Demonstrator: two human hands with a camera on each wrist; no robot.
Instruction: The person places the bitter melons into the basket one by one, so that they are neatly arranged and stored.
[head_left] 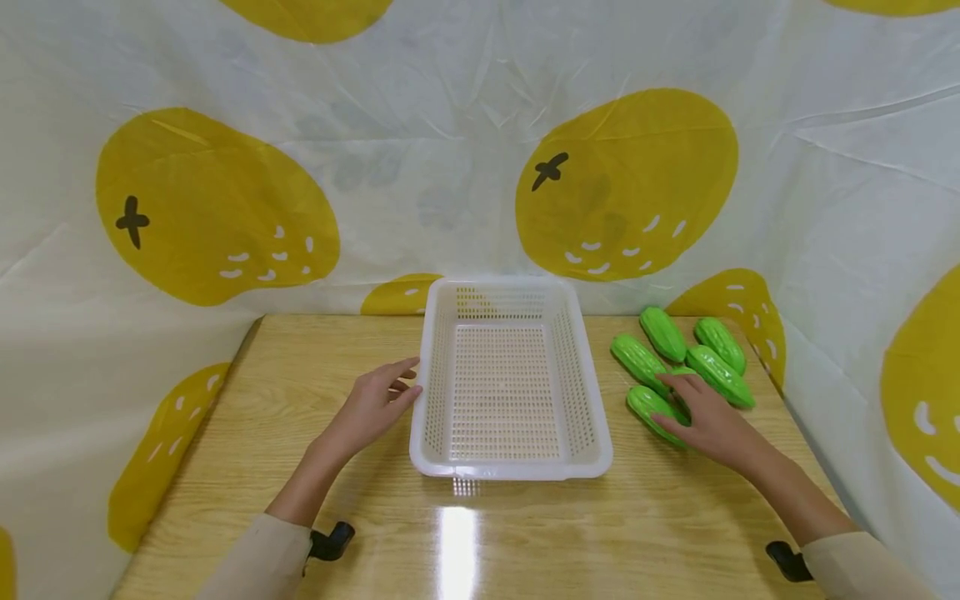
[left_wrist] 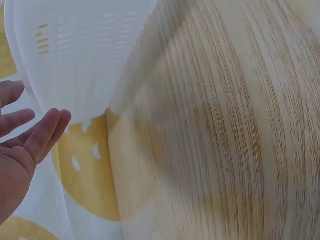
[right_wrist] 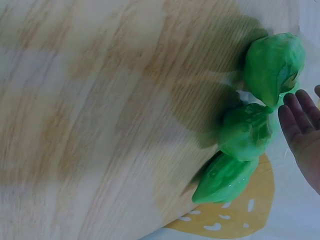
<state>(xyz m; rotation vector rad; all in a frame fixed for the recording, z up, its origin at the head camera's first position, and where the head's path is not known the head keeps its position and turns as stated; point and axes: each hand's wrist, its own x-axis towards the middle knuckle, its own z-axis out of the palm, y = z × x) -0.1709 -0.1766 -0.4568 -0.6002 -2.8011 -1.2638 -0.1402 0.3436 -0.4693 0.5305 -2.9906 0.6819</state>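
A white plastic basket (head_left: pixel 504 471) with slotted walls stands on the wooden table. At its left rim are the fingertips of my left hand (head_left: pixel 375 404), fingers loosely bent and holding nothing. The left wrist view shows that hand (left_wrist: pixel 25 145) below the basket's outer wall (left_wrist: pixel 85 60). On the right lie several green bitter melons (head_left: pixel 722 377), bumpy and glossy. My right hand (head_left: pixel 712 421) reaches over the nearest bitter melon (head_left: pixel 647 408), thumb and fingers spread apart and partly covering it. In the right wrist view, the straight fingers of this hand (right_wrist: pixel 305 130) are beside the melons (right_wrist: pixel 247 132).
The wooden table (head_left: pixel 315 350) extends around the basket and ends at a white cloth (head_left: pixel 420 192) printed with yellow fruit, which hangs behind and at both sides. Another bitter melon (head_left: pixel 663 333) lies near the back edge. Black wrist straps (head_left: pixel 330 542) sit at the sleeves.
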